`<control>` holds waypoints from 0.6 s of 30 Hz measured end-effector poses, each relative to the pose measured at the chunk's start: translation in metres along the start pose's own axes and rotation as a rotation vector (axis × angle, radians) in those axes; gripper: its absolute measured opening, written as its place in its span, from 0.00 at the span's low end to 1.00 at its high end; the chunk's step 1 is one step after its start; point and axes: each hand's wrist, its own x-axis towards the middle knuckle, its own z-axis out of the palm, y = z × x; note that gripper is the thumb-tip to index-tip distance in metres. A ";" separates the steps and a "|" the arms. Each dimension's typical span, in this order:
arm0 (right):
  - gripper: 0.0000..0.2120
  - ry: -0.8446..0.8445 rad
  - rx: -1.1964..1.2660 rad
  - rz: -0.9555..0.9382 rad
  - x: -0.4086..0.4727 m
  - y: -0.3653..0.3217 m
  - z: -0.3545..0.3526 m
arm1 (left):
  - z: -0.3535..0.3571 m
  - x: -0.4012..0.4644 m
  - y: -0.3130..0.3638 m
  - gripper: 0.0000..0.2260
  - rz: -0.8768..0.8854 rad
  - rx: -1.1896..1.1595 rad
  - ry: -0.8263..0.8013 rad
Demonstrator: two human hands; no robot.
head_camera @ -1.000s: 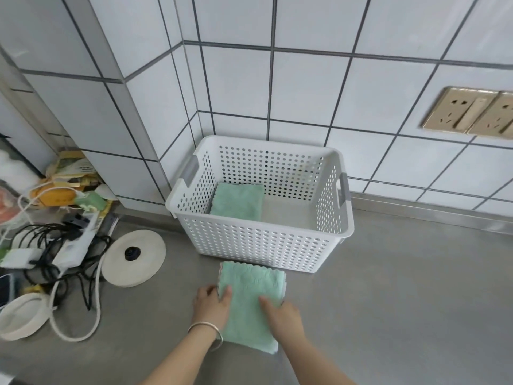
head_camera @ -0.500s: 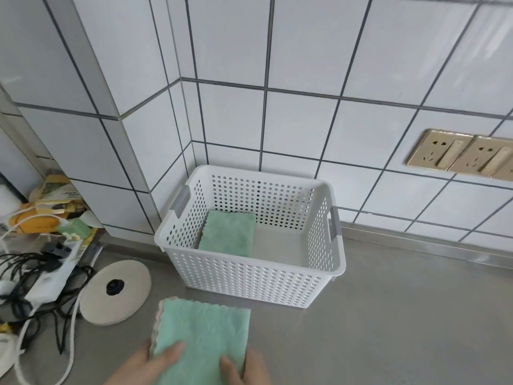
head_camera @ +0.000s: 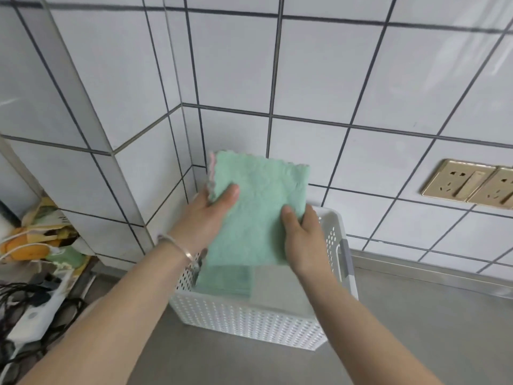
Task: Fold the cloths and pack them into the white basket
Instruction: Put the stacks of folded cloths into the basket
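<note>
A folded green cloth (head_camera: 256, 215) is held in the air above the white basket (head_camera: 337, 284), pinched at its two side edges. The left hand (head_camera: 204, 218) is clenched on the cloth's left edge, thumb laid across the top face and fingers hidden beneath. The right hand (head_camera: 304, 240) is clenched on the right edge in the same way, thumb on top. Neither grip is released.

The basket is taken as the landmark. It stands on the grey worktop (head_camera: 416, 329) against the tiled wall (head_camera: 319, 79), and the held cloth hangs directly over its open top, its far end raised toward the wall and its near end dipping toward the basket's interior. The cloth's long axis is judged to run from the person toward the wall, roughly in line with the forearms.

Inside the basket, a second folded green cloth (head_camera: 224, 282) lies on the left part of the floor; the right part of the floor (head_camera: 280, 295) is seen bare. The held cloth sits above the stored one and apart from it.

The coming move is judged to be a straight lowering into the basket. The relation that matters is vertical: the basket floor lies below both grips, each hand being about equally near. Whether the cloth is meant for the stack on the left or the bare space on the right cannot be told.

To the left of the basket, tangled cables (head_camera: 33, 295) and a white power strip (head_camera: 41, 309) are seen.
</note>
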 end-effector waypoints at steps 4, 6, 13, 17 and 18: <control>0.11 0.034 -0.045 0.296 0.043 0.042 -0.013 | 0.046 0.051 -0.034 0.29 -0.093 0.375 -0.131; 0.10 0.019 -0.057 0.462 0.059 0.065 -0.016 | 0.062 0.069 -0.056 0.32 -0.215 0.409 -0.215; 0.19 -0.285 -0.624 0.664 0.105 0.127 -0.007 | 0.088 0.123 -0.145 0.30 -0.621 0.559 -0.452; 0.18 -0.359 -0.770 0.724 0.111 0.143 -0.002 | 0.104 0.133 -0.165 0.29 -0.632 0.646 -0.521; 0.18 -0.383 -0.828 0.724 0.110 0.149 -0.002 | 0.108 0.133 -0.166 0.28 -0.623 0.694 -0.539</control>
